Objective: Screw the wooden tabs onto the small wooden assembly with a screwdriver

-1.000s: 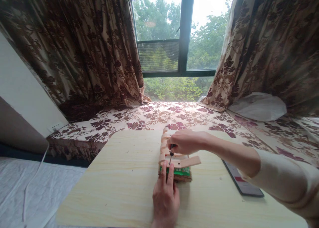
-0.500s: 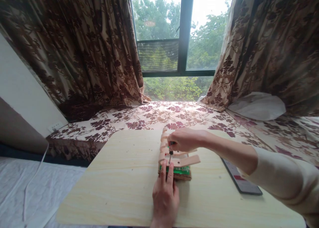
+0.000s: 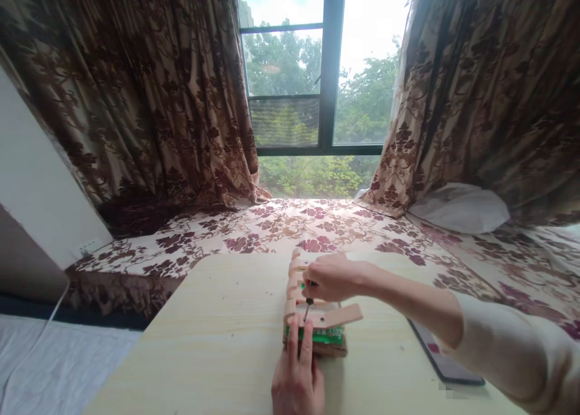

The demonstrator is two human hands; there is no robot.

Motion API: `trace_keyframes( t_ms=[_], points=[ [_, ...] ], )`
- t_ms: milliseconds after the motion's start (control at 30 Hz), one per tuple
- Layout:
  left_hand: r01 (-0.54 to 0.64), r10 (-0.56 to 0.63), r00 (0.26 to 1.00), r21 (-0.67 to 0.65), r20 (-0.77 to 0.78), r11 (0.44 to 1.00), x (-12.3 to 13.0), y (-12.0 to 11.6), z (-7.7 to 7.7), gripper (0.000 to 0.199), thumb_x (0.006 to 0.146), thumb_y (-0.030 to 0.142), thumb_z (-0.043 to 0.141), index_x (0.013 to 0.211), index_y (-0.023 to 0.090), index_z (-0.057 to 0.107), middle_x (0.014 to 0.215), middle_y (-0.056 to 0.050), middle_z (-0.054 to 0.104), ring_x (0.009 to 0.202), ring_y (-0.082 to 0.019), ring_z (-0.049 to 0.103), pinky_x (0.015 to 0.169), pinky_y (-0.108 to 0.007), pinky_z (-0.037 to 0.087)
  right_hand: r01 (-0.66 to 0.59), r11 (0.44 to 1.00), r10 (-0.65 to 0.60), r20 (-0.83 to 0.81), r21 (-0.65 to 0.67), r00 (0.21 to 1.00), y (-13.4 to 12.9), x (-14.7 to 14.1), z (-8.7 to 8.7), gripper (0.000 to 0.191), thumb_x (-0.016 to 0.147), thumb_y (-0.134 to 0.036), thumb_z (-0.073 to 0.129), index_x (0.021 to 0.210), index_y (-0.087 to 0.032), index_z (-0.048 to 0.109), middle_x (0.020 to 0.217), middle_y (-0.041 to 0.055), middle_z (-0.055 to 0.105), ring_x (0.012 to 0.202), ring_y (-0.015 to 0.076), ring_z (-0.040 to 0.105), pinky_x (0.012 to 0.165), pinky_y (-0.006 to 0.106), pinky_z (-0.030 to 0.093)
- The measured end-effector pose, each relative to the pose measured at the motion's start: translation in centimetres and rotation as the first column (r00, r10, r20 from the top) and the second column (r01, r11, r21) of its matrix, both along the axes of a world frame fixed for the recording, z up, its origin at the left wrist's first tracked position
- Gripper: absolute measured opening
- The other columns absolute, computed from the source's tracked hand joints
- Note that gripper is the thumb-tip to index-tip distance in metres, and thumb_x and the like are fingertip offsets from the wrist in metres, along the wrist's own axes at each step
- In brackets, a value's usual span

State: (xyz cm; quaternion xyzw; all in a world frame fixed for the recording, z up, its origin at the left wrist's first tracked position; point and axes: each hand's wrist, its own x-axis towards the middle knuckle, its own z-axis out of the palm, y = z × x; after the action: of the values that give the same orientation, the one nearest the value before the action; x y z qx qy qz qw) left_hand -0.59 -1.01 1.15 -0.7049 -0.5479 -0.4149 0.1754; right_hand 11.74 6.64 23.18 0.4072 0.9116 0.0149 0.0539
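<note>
My right hand (image 3: 333,276) is closed around the dark handle of a screwdriver (image 3: 309,304). The thin shaft points down, its tip at a small dark screw hole near the left end of a pale wooden strip (image 3: 347,316). From the near side, my left hand (image 3: 299,373) lays two stretched fingers on that strip, one either side of the screwdriver tip. Beneath the strip is a green printed packet (image 3: 333,335) on a brown block-like base (image 3: 333,348). Several curved wooden pieces (image 3: 290,291) line its left side. My right hand partly hides the far pieces.
Everything stands on a pale wood-grain table (image 3: 203,336). A dark-edged phone or tablet (image 3: 446,357) lies at the right, partly under my right forearm. Beyond is a flowered ledge cover (image 3: 272,221) with a white plastic bag (image 3: 462,208), curtains (image 3: 181,101) and a window.
The view has tilted up, so the table and hands sit lower in the picture. My right hand still holds the screwdriver at the strip, and my left fingers stay on it.
</note>
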Motion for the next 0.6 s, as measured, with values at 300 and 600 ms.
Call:
trace_keyframes(
  t_ms=[300,600],
  points=[
    [0.041,0.022,0.975,0.277,-0.221,0.960,-2.1,4.3,-4.2,0.069,0.074,0.002,0.038,0.139,0.019,0.024,0.115,-0.013,0.060,0.106,-0.023,0.058,0.076,-0.028,0.053,-0.111,0.993,0.113,-0.090,0.034,0.989,-0.8,-0.5,-0.3,0.025,0.076,-0.022,0.044,0.088,-0.020,0.066,0.081,0.0069,0.069,0.068,0.0193,0.062,0.049,0.025,0.030],
    [-0.015,0.068,0.985,0.311,-0.160,0.950,-1.8,4.1,-3.2,0.077,0.074,-0.006,0.036,0.141,0.026,0.014,0.112,-0.008,0.064,0.097,-0.018,0.063,0.072,-0.023,0.054,0.084,0.989,-0.058,-0.207,0.121,0.977,-2.2,-2.4,-1.0,0.023,0.077,-0.028,0.049,0.090,-0.014,0.062,0.080,0.0114,0.069,0.068,0.0221,0.063,0.048,0.025,0.028]
  ],
)
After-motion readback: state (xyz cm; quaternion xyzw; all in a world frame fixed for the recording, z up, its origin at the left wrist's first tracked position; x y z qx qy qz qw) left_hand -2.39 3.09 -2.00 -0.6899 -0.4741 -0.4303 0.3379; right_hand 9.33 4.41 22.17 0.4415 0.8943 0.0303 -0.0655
